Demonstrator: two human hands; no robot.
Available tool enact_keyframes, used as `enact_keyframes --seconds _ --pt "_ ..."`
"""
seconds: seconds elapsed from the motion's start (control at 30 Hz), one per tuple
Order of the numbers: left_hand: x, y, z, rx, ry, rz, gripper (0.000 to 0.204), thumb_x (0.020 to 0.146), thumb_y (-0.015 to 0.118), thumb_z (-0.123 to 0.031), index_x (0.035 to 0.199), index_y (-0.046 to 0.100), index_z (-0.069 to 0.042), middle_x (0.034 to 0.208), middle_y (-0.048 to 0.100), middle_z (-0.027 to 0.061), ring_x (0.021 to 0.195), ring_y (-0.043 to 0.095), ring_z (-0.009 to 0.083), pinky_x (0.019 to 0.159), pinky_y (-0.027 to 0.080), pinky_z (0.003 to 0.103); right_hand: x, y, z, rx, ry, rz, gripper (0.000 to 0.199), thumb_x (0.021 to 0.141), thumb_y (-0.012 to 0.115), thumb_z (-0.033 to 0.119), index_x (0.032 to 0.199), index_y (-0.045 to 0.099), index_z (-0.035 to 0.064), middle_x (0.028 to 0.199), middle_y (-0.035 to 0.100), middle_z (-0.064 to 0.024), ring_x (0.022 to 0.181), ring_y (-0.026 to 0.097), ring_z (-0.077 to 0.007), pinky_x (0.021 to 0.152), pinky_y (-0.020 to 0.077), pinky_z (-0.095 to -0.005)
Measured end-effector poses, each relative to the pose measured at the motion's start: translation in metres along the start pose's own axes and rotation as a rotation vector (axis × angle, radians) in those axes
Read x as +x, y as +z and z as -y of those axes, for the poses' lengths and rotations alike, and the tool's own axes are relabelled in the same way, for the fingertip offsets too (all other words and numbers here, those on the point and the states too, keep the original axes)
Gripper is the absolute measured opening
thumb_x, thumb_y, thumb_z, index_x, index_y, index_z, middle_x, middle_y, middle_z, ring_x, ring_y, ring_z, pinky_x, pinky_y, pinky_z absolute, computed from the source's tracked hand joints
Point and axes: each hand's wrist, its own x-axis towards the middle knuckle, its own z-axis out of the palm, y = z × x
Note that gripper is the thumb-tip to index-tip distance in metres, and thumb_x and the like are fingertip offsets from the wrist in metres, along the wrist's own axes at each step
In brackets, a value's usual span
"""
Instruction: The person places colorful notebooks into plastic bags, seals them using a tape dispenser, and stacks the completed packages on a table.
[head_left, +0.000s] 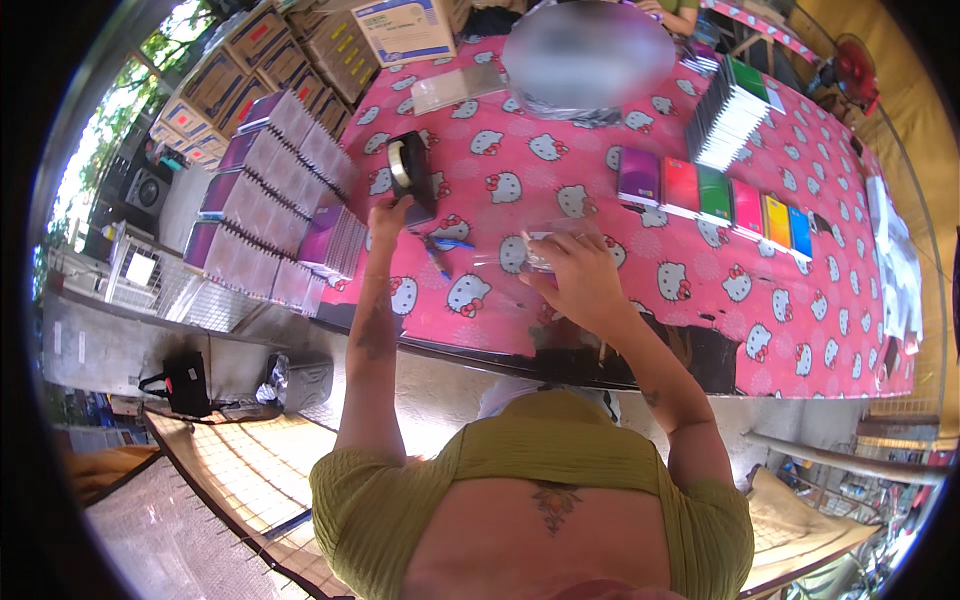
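My left hand (390, 216) is closed at the near end of a black tape dispenser (420, 190), which carries a wide roll of tape (397, 163). Its fingertips are partly hidden against the dispenser. Toward the middle of the table, my right hand (585, 275) grips a small clear plastic packet (538, 252) from above. Glossy film spreads out to the left of those fingers, and what lies inside the packet is too small to make out. Between the two hands lie blue pens (440, 250).
Stacked spiral notebooks (270, 200) stand along the table's left side. A row of coloured notebooks (714, 194) lies at the right, with a tall notebook stack (728, 115) behind. Cardboard boxes (405, 30) stand at the back. A person's hand (652, 8) shows at the far edge.
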Motion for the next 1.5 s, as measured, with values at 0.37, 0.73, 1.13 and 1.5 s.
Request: enact_keyframes --seconds 0.37,0.73,1.13,1.5 --pt "-0.03 0.014 0.008 0.544 0.287 -0.184 0.023 0.086 0.064 -0.024 0.096 0.071 -0.004 0.085 0.072 0.0204 0.078 0.071 0.0349 0.07 0.056 0.045 0.002 0.021 -0.002 -0.234 0.117 -0.088 0.051 0.071 0.079 0.034 0.115 0.064 0.0144 0.098 0.062 -0.0017 0.103 0.056 -0.0229 0.09 0.0369 -0.0425" --pt "-0.133 0.047 -0.136 -0.16 0.706 0.999 0.023 0.09 0.069 -0.01 0.113 0.068 -0.007 0.113 0.062 0.006 0.111 0.058 0.0174 0.093 0.047 0.033 0.01 0.028 -0.004 -0.21 0.143 -0.057 0.036 0.071 0.081 0.033 0.102 0.072 0.0185 0.1 0.063 0.0012 0.105 0.057 -0.0228 0.091 0.0324 -0.0453" --pt "-0.125 0.056 -0.162 0.013 1.063 0.999 0.012 0.083 0.076 -0.018 0.095 0.074 -0.017 0.147 0.04 0.0128 0.138 0.034 0.0323 0.113 0.027 0.047 -0.067 0.008 -0.071 0.224 0.393 -0.02 0.06 0.069 0.083 0.035 0.123 0.061 0.0198 0.129 0.051 -0.0029 0.124 0.043 -0.0277 0.099 0.0304 -0.0528" --pt "-0.162 0.124 -0.129 0.01 0.923 0.645 0.062 0.079 0.081 -0.032 0.133 0.054 -0.018 0.154 0.026 0.024 0.145 0.021 0.0391 0.113 0.029 0.051 -0.067 0.046 -0.067 0.147 0.203 0.069 0.051 0.074 0.081 0.025 0.123 0.066 0.0222 0.146 0.036 -0.0122 0.133 0.036 -0.0335 0.105 0.0308 -0.0546"
